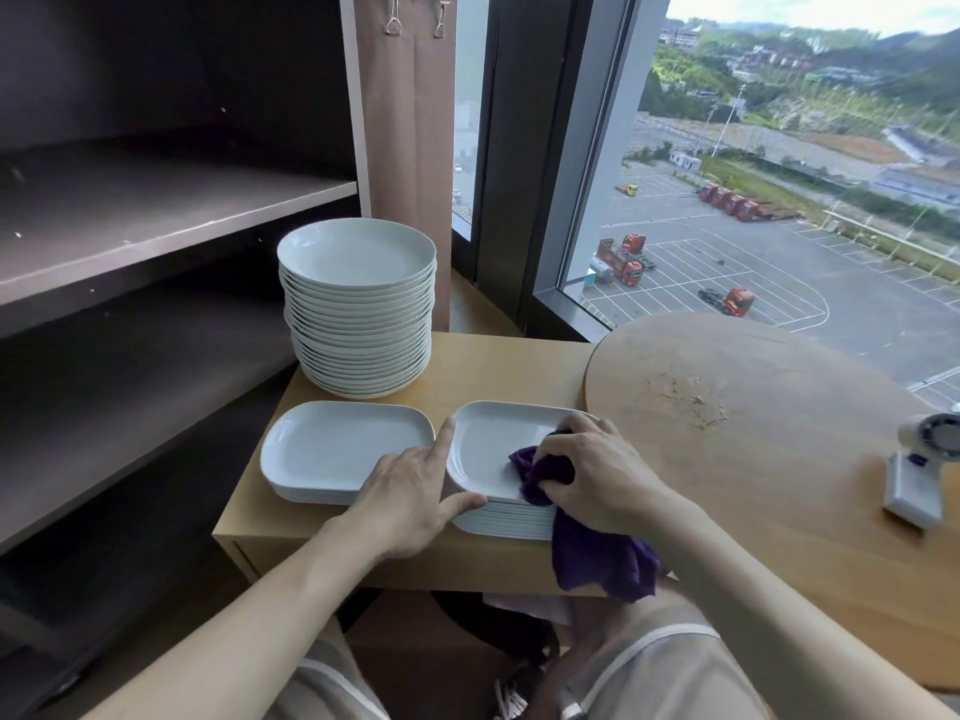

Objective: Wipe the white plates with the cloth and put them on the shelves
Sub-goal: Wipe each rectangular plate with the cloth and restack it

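R grip (592, 475) bunches purple cloth (597, 558) on sq plate (488, 444)

I read three white plate groups. Tall round plate stack (357, 262) upright at back of counter (498, 366), just beside shelves (171, 215). In front, two low piles of rounded-square plates side by side, nearly touching: left pile (332, 446), right pile (485, 444). Purple cloth (597, 558) bunched on right pile's top plate, tail hanging over counter's front edge. Shelves dark brown, pale front edges, left of plates.
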`<state>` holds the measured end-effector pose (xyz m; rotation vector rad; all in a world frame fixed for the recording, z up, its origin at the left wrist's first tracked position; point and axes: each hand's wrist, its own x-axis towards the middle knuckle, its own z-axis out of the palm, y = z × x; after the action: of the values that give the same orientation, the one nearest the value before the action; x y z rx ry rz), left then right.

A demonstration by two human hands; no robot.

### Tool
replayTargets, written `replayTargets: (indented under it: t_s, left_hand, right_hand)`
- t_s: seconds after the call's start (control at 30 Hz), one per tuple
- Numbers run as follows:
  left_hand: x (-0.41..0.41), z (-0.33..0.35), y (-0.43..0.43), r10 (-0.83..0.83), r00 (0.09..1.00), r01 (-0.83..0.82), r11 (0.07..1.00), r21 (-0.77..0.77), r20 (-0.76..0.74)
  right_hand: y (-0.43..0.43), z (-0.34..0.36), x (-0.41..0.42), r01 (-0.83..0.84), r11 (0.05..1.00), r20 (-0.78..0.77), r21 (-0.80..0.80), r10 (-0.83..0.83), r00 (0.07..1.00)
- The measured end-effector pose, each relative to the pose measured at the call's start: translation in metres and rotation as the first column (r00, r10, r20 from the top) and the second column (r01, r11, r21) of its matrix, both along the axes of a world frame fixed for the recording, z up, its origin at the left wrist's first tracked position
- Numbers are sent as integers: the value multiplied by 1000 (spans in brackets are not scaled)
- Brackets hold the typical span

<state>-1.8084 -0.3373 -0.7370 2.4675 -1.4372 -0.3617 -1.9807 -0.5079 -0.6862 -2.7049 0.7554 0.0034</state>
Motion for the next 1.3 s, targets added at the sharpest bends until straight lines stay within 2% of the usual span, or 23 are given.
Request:
replayTargets:
  t_s: [0.17,0.4,0.63,0.9,1.17,1.3]
  left_hand:
    - [0,-1,-1,-5,1000,5,1000,-18,0]
    - [-1,0,0,-30,1000,29,994,-102,-6]
    - [-15,-4,-9,30,995,-25,998,-55,99]
    - [-15,-5,-9,40,988,-35,999,-31,152]
    - [-13,-9,-9,42,988,-33,998,-61,148]
    - [-9,-10,-6,41,995,-31,994,-103,96]
  right_hand:
    - [26,-7,44,-93,996,83,15,91,992]
    - [27,-12,78,-96,992,147,-81,107,983]
    - [3,-15,78,30,983,141,-181,-5,990]
    - [-44,-10,29,183,936,19,-301,-186,982]
    - [-31,-3,2,160,962,-50,-221,-175,983]
    - [-17,0,1,89,986,-86,-143,-102,991]
